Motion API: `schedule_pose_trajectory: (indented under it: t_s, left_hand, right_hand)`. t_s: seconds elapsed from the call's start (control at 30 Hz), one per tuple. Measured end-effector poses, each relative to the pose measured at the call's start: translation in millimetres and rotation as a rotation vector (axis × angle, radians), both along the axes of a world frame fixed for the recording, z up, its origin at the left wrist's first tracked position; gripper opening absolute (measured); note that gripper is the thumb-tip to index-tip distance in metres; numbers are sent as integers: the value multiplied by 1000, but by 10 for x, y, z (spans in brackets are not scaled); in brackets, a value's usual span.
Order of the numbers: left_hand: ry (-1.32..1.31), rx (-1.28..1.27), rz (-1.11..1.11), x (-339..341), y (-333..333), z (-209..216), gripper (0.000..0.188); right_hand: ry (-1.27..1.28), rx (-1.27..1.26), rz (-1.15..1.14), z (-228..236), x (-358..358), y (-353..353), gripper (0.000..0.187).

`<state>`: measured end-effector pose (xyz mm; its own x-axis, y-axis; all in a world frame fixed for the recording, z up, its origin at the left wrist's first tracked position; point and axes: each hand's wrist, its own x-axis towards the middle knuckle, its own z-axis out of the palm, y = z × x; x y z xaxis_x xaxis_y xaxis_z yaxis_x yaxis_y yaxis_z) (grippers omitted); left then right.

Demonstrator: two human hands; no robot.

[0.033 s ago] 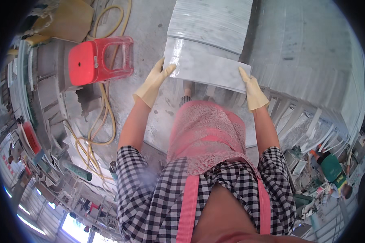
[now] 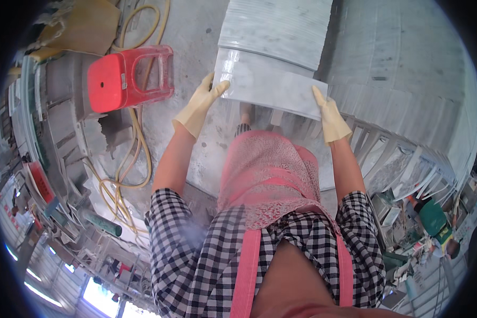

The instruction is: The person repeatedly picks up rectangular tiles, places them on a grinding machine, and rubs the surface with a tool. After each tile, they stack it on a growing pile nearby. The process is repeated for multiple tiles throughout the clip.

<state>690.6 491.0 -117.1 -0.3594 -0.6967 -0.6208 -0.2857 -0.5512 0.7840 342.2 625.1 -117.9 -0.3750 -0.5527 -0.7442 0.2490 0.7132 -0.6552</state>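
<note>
Both my hands wear cream rubber gloves. A glossy whitish-grey stone tile [image 2: 273, 85] is held between them, tilted, at the near end of a stack of similar tiles. My left hand [image 2: 201, 104] grips the tile's left end, thumb on the upper face and fingers curled at the edge. At the other end my right hand [image 2: 328, 114] has its thumb laid on the top; its remaining fingers are hidden beneath or behind the tile. Beyond lies the stack of thin tiles [image 2: 275, 26], its many edges showing as fine lines. Whether the held tile touches the stack I cannot tell.
On the left a red plastic stool [image 2: 107, 82] lies on its side on the concrete floor. A yellow hose [image 2: 143, 153] winds past it. Large rows of grey tiles [image 2: 392, 58] fill the right, on slatted supports. A green machine [image 2: 433, 218] stands at lower right.
Almost nothing differs. The view has shifted very slightly; both hands keep the same grip on the tile.
</note>
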Motion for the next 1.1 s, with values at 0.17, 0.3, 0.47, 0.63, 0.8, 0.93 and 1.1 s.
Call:
schedule_pose_trajectory:
  t_s: [0.17, 0.3, 0.47, 0.63, 0.8, 0.93, 1.1]
  left_hand:
    - [-100, -16, -109, -180, -337, -208, 96]
    - [-147, -39, -149, -341, -447, -269, 89]
    - [-311, 64, -296, -494, -524, -312, 71]
    - [-367, 131, -295, -566, -446, -385, 62]
    - [-325, 92, -300, -446, -404, -561, 64]
    - [-260, 36, -273, -147, -305, -570, 72]
    - [-307, 18, -362, 17, -158, -335, 67]
  right_hand:
    - [-39, -22, -3, 4, -47, -212, 76]
    - [66, 72, 103, -3, -183, -276, 78]
    - [372, 304, 729, -16, -450, -214, 79]
    - [335, 491, 838, 85, -627, -407, 82]
    - [972, 165, 1049, 416, -280, -569, 85]
    - [1205, -243, 1356, 271, 739, -455, 103]
    - [1196, -310, 1223, -10, 1026, -243, 110]
